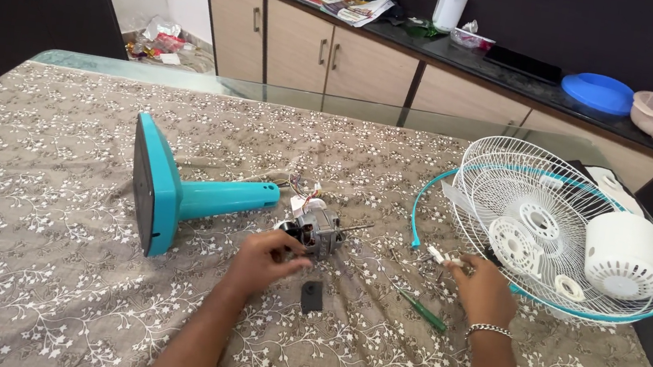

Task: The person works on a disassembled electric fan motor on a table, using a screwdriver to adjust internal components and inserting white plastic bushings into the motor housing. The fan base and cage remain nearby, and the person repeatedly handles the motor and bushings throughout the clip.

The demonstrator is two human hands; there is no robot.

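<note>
Left hand (263,258): fingers curled against the near side of the fan motor (317,229), touching it; whether it fully grasps the motor cannot be told. Right hand (482,289): pinching a small white part (437,256) between fingertips, beside the grilles. Fan motor: bare metal, shaft pointing right, coloured wires at its top, lying mid-table on the floral tablecloth (36,253). Teal fan stand (180,193): on its side, left of the motor. Black cover piece (312,296): near the left hand. Green screwdriver (423,310): between the hands. White wire grilles (527,212) with teal ring (426,202) and white motor housing (623,255): right.
</note>
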